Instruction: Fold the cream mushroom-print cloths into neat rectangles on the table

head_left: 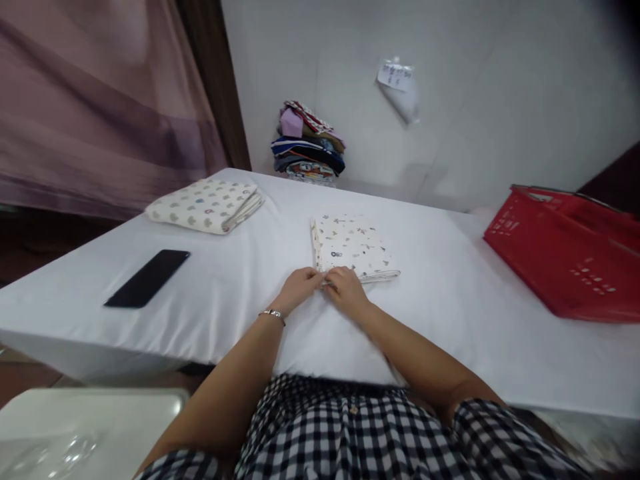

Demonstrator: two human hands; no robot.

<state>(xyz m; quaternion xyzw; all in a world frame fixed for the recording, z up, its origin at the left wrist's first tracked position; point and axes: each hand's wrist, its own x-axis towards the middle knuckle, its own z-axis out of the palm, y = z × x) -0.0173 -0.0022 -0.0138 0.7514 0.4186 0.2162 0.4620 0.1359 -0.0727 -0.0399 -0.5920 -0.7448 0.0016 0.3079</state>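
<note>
A folded cream cloth (353, 243) with small dark printed figures lies on the white-covered table (225, 287), straight in front of me. At its near left corner my left hand (300, 288) pinches the cloth's edge with closed fingertips. My right hand (345, 287) meets it there, its fingers curled on the same corner. The fingertips of both hands nearly touch, and the bit of cloth between them is mostly hidden. The cloth's layered near edge shows to the right of my right hand.
Another folded cream cloth (205, 205) lies at the back left, with a black phone (149, 279) nearer me. A red basket (570, 260) stands at the right. Folded fabrics (310, 147) are stacked behind the table. A white stool (95, 427) is at lower left.
</note>
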